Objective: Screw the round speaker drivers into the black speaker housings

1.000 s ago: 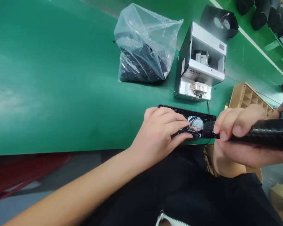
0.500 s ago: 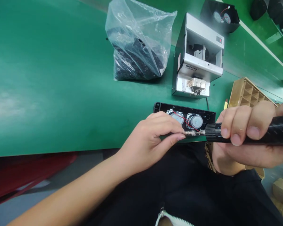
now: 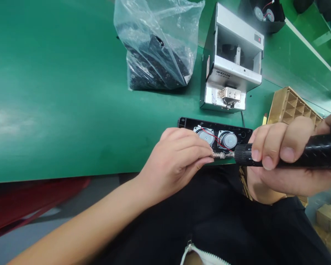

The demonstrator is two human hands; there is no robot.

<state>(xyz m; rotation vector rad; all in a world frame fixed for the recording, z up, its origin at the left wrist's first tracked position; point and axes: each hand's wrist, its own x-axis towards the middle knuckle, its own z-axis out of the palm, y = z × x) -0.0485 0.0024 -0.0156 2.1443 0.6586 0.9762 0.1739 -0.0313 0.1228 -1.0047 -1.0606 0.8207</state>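
Observation:
My left hand (image 3: 179, 158) pinches a thin metal bit (image 3: 218, 155) between thumb and fingers, at the tip of a black electric screwdriver (image 3: 314, 151). The screwdriver lies level, pointing left, and my right hand (image 3: 281, 154) is wrapped round its body. Just behind both hands a black speaker panel (image 3: 244, 134) rests on the green table, partly covered by my left hand. Two round grey speakers sit in it, the right one (image 3: 229, 140) fully in view, with red wires across them.
A silver-and-black screw feeder (image 3: 234, 77) stands behind the panel. Left of it lies a clear plastic bag (image 3: 160, 55) of black parts. A divided cardboard box (image 3: 281, 105) is at the right, and another black housing (image 3: 276, 25) with speakers is farther back.
The screwdriver and my right hand have shifted slightly left. My left fingers have closed in a little more around the bit. The view has moved a little, and the feeder's inner arm has changed position.

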